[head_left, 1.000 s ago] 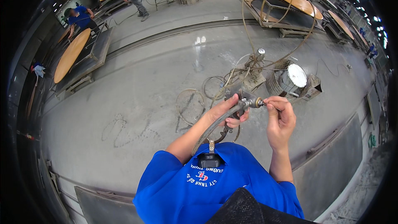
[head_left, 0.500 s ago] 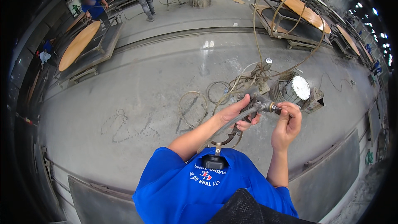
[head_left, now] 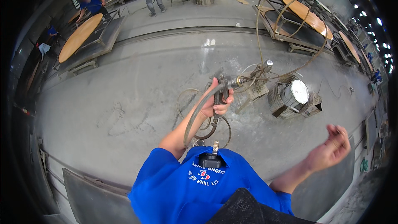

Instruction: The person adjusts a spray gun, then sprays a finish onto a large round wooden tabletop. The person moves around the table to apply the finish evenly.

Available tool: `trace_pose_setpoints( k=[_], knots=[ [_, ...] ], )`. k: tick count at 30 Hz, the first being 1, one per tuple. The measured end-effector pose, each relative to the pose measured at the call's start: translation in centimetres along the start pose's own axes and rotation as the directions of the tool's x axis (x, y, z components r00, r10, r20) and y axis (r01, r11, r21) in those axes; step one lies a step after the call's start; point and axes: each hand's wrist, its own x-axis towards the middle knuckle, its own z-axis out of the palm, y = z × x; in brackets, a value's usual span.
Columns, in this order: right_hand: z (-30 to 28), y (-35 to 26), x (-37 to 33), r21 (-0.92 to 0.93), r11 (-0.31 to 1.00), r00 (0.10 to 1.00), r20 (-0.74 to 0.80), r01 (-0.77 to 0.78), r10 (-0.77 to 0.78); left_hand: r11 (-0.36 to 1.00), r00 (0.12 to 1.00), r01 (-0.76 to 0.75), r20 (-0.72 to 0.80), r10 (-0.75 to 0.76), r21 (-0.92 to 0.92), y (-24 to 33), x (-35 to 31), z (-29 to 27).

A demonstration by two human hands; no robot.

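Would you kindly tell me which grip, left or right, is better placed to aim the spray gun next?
Left, I'd judge: the left grip is wrapped around the spray gun, while the right grip is out to the right, apart from it, and would probably have to reach over first.

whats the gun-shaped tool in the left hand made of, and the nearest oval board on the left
Gun-shaped tool: likely metal, from its dull grey look under grime; the yellowish ring near its tip suggests brass. Oval board: probably wood or veneer, from its orange-brown colour; smooth, perhaps varnished.
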Motion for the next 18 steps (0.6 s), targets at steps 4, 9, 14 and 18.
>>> trace_pose_setpoints(
  k=[4, 9, 14, 18],
  knots=[
    [3.9, 1.4, -3.0, 0.179, 0.923, 0.934, 0.177, -0.340, 0.310, 1.000, 0.985, -0.011, 0.170, 0.012, -0.008, -0.5, 0.7, 1.0],
    [6.3, 0.5, -3.6, 0.173, 0.873, 0.851, 0.373, -0.456, 0.370, 0.995, 0.975, -0.100, 0.199, 0.103, -0.026, -0.6, 0.4, 1.8],
    [6.9, 0.7, -4.4, 0.200, 0.839, 0.819, 0.416, -0.507, 0.396, 0.986, 0.962, -0.137, 0.226, 0.155, -0.092, -1.1, -0.3, 0.9],
    [7.9, 0.2, -5.0, 0.223, 0.813, 0.785, 0.482, -0.539, 0.388, 0.988, 0.973, -0.107, 0.194, 0.127, -0.111, -1.4, -0.7, 0.5]
  ],
)
